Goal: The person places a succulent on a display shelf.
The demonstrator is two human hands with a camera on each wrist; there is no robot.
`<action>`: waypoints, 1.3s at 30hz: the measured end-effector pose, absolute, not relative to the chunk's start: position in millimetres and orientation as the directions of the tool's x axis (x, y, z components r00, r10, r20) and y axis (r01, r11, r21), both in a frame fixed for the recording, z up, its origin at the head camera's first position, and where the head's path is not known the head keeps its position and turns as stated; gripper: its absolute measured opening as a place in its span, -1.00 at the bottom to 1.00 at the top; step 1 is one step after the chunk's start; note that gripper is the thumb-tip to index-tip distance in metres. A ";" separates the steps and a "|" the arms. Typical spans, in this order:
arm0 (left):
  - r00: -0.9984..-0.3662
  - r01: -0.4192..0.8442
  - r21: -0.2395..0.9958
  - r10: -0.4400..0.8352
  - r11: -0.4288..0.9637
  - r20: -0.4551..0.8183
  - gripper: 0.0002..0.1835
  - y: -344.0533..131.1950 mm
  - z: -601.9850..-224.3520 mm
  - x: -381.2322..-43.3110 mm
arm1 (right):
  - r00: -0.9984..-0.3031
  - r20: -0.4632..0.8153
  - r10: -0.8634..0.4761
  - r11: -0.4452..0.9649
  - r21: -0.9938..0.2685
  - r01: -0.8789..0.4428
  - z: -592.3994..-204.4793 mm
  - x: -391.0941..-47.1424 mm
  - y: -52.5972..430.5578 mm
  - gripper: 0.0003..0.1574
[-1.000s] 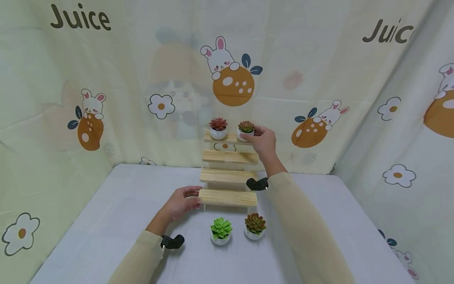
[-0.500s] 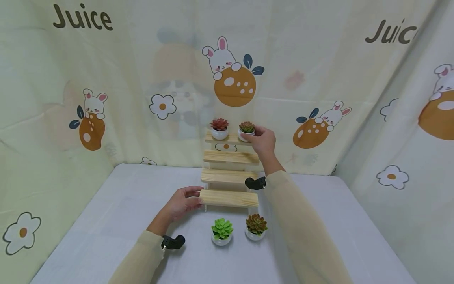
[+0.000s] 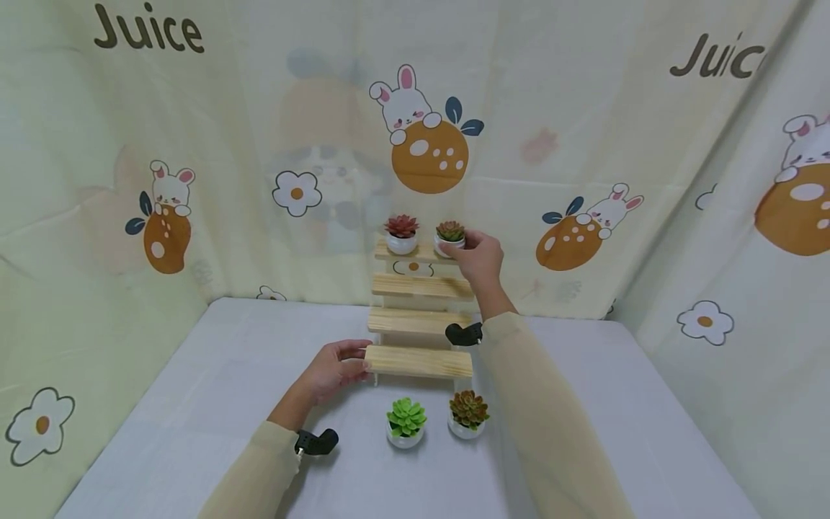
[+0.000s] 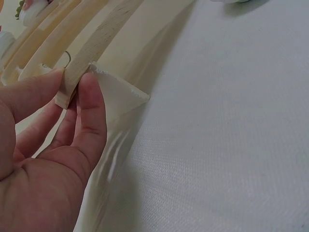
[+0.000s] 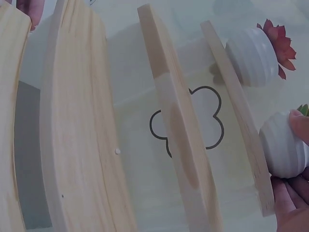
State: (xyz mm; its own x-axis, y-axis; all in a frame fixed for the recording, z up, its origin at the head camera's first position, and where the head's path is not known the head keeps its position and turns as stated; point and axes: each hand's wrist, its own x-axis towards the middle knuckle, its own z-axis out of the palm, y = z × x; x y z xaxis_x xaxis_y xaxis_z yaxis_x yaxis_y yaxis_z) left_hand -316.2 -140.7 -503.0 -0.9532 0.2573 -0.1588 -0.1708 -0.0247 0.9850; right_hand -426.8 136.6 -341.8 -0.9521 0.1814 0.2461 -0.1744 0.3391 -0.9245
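Head view showed a person at work around a wooden stand point(image 3: 418, 362) of four stepped boards, set toward the far side of a white-covered table point(image 3: 227, 375). The right hand point(image 3: 483, 259) reached up to the top board point(image 3: 424, 254) with its fingers bent round a small white pot holding a green succulent with reddish tips point(image 3: 450, 244), at the right end of that board. Right wrist view had the thumb against the pot's side and other fingers low down near its base, which sat against the wood. Beside it, a little apart on the same board, stood a red succulent in a white pot point(image 3: 401, 234).

Low on the other side, the left hand point(image 3: 331, 371) pinched the left end of the lowest board; left wrist view showed digits on both faces of the wood, the gap between them no wider than the board itself.

Nearer the person, in front of the stand, two more potted plants stood upright on the table: a bright green succulent point(image 3: 405, 422) and, just to its right, a brownish succulent point(image 3: 468, 414). Behind everything hung a pale curtain point(image 3: 227, 108) printed with rabbits, orange fruit and flowers (one flower outline peeped between the upper boards). Both sleeves were beige, and a black device point(image 3: 318, 442) sat at each wrist.
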 end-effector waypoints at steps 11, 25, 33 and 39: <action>-0.954 -0.166 0.986 0.256 -0.025 -0.155 -0.44 -139.5 -503.7 -316.0 | -0.956 0.242 0.164 0.333 -0.926 -0.177 -343.7 -427.9 137.6 -0.25; -0.956 -0.160 0.987 0.254 -0.030 -0.147 -0.43 -139.6 -504.9 -315.4 | -0.960 0.235 0.155 0.311 -0.934 -0.178 -342.1 -425.7 138.6 -0.30; -0.953 -0.140 0.989 0.279 -0.055 -0.119 -0.43 -141.8 -505.9 -313.5 | -0.957 0.252 0.144 0.340 -0.921 -0.191 -346.3 -427.3 137.3 -0.32; -0.955 -0.141 0.989 0.271 -0.044 -0.124 -0.44 -139.8 -504.9 -315.1 | -0.951 0.267 0.156 0.363 -0.911 -0.197 -343.8 -426.0 137.5 -0.32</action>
State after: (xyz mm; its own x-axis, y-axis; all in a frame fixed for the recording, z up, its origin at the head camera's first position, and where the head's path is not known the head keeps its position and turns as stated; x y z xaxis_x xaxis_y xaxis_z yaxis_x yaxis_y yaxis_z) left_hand -315.1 -139.8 -504.9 -0.9545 0.2711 -0.1241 -0.1411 -0.0441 0.9890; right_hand -426.0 137.5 -343.8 -0.9509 0.1557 0.2674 -0.1967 0.3631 -0.9107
